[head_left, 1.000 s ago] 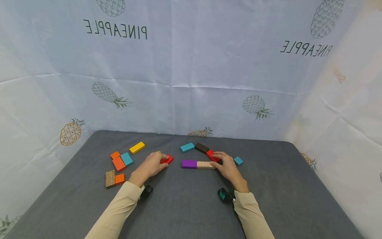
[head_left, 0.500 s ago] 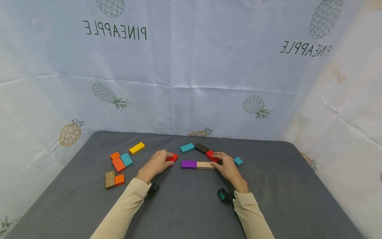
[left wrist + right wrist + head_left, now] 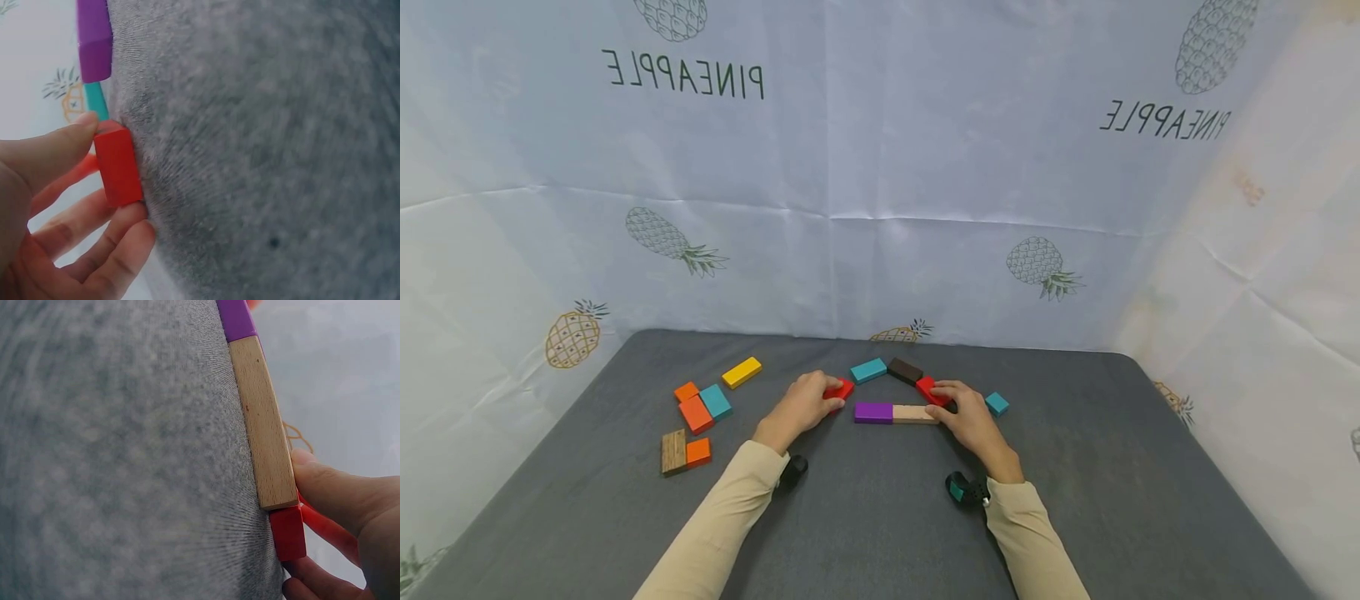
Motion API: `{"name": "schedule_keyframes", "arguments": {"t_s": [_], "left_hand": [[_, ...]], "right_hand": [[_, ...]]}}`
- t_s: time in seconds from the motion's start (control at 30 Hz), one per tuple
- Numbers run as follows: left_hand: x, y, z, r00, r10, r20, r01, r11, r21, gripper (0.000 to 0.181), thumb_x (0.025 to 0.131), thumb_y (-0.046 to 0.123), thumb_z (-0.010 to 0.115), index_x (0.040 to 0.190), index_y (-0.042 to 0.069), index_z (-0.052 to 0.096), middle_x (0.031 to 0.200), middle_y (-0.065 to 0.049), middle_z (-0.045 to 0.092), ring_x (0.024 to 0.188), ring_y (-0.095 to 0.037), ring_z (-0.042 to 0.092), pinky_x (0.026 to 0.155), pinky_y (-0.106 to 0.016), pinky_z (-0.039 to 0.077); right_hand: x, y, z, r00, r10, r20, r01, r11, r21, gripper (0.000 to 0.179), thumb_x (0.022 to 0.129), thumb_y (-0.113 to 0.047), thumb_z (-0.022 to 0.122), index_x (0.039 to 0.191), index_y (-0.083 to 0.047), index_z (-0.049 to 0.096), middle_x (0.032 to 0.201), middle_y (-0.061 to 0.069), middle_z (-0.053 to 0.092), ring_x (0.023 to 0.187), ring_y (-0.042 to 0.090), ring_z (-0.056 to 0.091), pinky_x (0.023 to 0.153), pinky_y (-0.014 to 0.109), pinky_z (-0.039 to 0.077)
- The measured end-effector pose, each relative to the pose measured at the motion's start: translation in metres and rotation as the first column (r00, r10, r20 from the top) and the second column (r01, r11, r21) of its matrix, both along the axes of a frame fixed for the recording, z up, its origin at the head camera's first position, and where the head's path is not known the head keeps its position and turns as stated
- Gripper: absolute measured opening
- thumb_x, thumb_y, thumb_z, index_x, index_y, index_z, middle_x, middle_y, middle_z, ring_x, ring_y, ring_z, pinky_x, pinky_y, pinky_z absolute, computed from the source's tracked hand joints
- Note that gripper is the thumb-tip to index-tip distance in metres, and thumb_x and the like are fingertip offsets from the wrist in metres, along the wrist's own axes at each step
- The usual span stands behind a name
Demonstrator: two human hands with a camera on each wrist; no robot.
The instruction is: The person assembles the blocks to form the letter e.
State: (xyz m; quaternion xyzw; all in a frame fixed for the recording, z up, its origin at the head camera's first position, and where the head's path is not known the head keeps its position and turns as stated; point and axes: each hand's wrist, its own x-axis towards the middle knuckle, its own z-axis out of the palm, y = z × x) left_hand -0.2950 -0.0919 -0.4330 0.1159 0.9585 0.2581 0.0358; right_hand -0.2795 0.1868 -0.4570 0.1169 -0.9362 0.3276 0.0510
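Note:
My left hand (image 3: 799, 410) pinches a red block (image 3: 119, 165) between thumb and fingers, low against the cloth. This block lies just left of a blue block (image 3: 868, 371) and the purple block (image 3: 873, 413). My right hand (image 3: 976, 427) grips another red block (image 3: 288, 534), partly covered by its fingers, with the thumb beside the end of a plain wooden block (image 3: 264, 425). Purple and plain blocks lie end to end in a row. Behind them, the blue block, a dark brown block (image 3: 905, 371) and the right red block form an arc.
At the left of the grey table (image 3: 865, 517) lie a yellow block (image 3: 742, 372), a blue block (image 3: 716, 402), several orange blocks (image 3: 696, 414) and a brown wood-grain block (image 3: 673, 452). A small blue block (image 3: 997, 404) sits right of my right hand. A pineapple-print cloth (image 3: 880, 167) hangs behind.
My left hand has slid the red block right and slightly away from me, up close to the blue block's left end. My right hand has stayed in place.

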Motion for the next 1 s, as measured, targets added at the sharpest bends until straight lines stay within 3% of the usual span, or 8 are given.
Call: {"name": "schedule_keyframes", "arguments": {"t_s": [0.47,1.0], "left_hand": [[-0.0002,0.0092,-0.0007,0.999,0.029,-0.013,-0.030,0.999,-0.019,0.041,0.091,0.020,0.073,0.129,0.005,0.067,0.126,-0.016,0.064,0.111,-0.028,0.060,0.098,-0.047,0.050],[-0.0021,0.0093,0.0007,0.999,0.023,-0.037,-0.024,0.999,-0.025,0.042,0.091,0.020,0.073,0.129,0.004,0.066,0.127,-0.017,0.064,0.108,-0.029,0.061,0.097,-0.047,0.051]], "right_hand": [[0.0008,0.0000,0.0010,1.000,-0.011,0.007,0.011,1.000,0.006,0.040,0.091,-0.018,0.072,0.125,0.002,0.067,0.139,0.018,0.058,0.131,0.039,0.052,0.107,0.056,0.044],[0.0000,-0.0017,0.0025,1.000,-0.018,0.018,0.018,1.000,0.005,0.040,0.091,-0.019,0.072,0.125,0.001,0.067,0.140,0.017,0.057,0.132,0.039,0.051,0.108,0.056,0.043]]}}
